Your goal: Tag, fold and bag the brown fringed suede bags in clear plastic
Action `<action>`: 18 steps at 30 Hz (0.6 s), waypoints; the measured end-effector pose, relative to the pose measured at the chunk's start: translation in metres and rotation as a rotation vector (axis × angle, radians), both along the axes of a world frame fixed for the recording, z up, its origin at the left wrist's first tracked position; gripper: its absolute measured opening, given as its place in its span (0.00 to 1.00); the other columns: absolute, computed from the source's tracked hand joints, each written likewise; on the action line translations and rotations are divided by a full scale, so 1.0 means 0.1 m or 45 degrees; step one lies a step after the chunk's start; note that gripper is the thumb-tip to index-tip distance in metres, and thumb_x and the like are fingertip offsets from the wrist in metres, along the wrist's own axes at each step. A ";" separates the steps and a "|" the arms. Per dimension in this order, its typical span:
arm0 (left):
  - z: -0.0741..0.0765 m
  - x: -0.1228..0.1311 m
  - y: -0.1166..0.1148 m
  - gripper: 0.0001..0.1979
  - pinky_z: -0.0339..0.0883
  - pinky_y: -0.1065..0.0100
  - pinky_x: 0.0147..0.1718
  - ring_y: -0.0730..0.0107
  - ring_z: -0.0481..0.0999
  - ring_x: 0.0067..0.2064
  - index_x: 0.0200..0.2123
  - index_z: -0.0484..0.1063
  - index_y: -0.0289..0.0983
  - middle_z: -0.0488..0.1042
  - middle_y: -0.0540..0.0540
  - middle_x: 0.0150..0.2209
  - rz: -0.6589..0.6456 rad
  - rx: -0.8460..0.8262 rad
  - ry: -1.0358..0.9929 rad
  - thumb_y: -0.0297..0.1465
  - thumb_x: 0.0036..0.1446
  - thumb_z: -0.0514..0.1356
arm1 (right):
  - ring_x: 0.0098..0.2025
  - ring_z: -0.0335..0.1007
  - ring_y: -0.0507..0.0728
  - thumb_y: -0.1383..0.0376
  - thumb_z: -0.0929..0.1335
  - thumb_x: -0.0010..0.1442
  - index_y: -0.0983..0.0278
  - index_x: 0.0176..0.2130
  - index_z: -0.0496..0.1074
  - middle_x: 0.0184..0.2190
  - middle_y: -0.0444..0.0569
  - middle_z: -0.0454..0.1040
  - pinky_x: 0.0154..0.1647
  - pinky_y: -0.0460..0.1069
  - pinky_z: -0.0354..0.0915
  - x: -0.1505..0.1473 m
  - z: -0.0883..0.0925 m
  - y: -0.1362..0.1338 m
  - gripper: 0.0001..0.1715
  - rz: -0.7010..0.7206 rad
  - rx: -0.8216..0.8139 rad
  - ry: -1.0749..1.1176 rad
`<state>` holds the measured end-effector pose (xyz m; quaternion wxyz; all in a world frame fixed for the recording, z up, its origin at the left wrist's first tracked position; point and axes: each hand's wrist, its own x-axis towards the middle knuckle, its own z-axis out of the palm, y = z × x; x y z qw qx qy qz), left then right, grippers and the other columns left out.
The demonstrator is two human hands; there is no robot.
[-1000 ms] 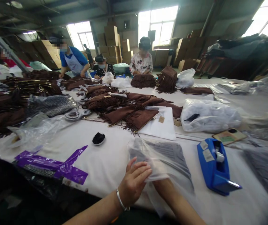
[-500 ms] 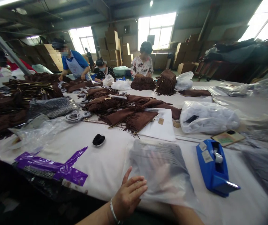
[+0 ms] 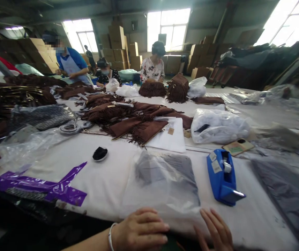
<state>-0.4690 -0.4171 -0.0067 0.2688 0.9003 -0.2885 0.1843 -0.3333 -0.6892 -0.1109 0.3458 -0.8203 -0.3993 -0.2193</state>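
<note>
A frosted plastic bag [image 3: 165, 195] lies flat on the white-covered table with a dark grey folded piece inside its far part. At the bag's near left edge is my left hand [image 3: 141, 228], a silver bangle on its wrist, fingers stretched out to the right and holding nothing that I can see. My right hand [image 3: 214, 230] is by the near right corner with its fingers apart and nothing in them. Whether either hand touches the plastic is hard to tell. A blue tape dispenser [image 3: 221, 179] stands just right of the bag.
Brown fringed bags [image 3: 139, 122] are heaped beyond. A puffy white plastic bag [image 3: 217, 125] and a phone [image 3: 238, 147] lie behind the dispenser. Dark flat sheets [image 3: 285, 195] cover the right side. A small dish [image 3: 100, 154] and purple tape [image 3: 44, 186] are left. Several people work across the table.
My right hand, seen through the bag's plastic before, is now out at its near edge. My left hand has come down and nearer. The bag lies flatter, and the view has turned slightly right.
</note>
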 end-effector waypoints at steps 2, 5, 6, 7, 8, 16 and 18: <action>-0.06 0.19 -0.16 0.15 0.65 0.63 0.53 0.64 0.74 0.48 0.51 0.67 0.40 0.75 0.44 0.49 -0.106 0.033 0.118 0.31 0.61 0.56 | 0.57 0.61 0.66 0.59 0.68 0.58 0.58 0.60 0.58 0.54 0.52 0.67 0.56 0.63 0.59 0.16 0.00 -0.03 0.33 -0.078 0.018 0.122; -0.22 0.44 -0.46 0.13 0.68 0.65 0.48 0.63 0.75 0.46 0.50 0.68 0.39 0.75 0.44 0.48 -0.065 0.047 0.251 0.31 0.62 0.53 | 0.51 0.64 0.62 0.54 0.64 0.60 0.60 0.57 0.62 0.54 0.53 0.66 0.51 0.59 0.63 0.27 0.07 0.08 0.27 -0.206 0.172 0.519; -0.27 0.51 -0.55 0.14 0.68 0.65 0.48 0.63 0.75 0.47 0.50 0.67 0.39 0.75 0.44 0.49 -0.059 0.046 0.293 0.31 0.62 0.52 | 0.49 0.65 0.61 0.53 0.64 0.60 0.60 0.55 0.64 0.52 0.53 0.66 0.50 0.58 0.64 0.28 0.09 0.12 0.26 -0.225 0.205 0.630; -0.31 0.56 -0.64 0.14 0.68 0.66 0.47 0.63 0.75 0.47 0.50 0.67 0.39 0.74 0.43 0.49 -0.055 0.035 0.337 0.31 0.62 0.52 | 0.48 0.65 0.60 0.52 0.65 0.59 0.60 0.53 0.65 0.51 0.52 0.67 0.49 0.57 0.64 0.28 0.11 0.14 0.25 -0.226 0.224 0.705; -0.34 0.60 -0.71 0.14 0.68 0.67 0.46 0.63 0.75 0.46 0.50 0.67 0.39 0.74 0.43 0.49 -0.040 0.009 0.380 0.31 0.62 0.52 | 0.47 0.65 0.60 0.52 0.65 0.59 0.60 0.51 0.67 0.49 0.52 0.67 0.50 0.57 0.63 0.27 0.12 0.15 0.24 -0.212 0.235 0.742; -0.56 0.92 -0.75 0.10 0.71 0.64 0.33 0.58 0.76 0.33 0.40 0.72 0.33 0.75 0.41 0.31 0.464 0.093 0.611 0.24 0.55 0.55 | 0.47 0.64 0.61 0.58 0.65 0.58 0.61 0.36 0.72 0.41 0.50 0.69 0.52 0.56 0.58 0.19 -0.07 0.04 0.10 -0.107 0.350 0.783; -0.63 1.01 -0.81 0.09 0.71 0.60 0.34 0.55 0.76 0.34 0.38 0.73 0.33 0.75 0.39 0.30 0.416 -0.032 0.604 0.24 0.53 0.57 | 0.47 0.64 0.62 0.56 0.66 0.57 0.61 0.39 0.72 0.42 0.50 0.70 0.53 0.57 0.57 0.18 -0.07 0.06 0.13 -0.153 0.343 0.780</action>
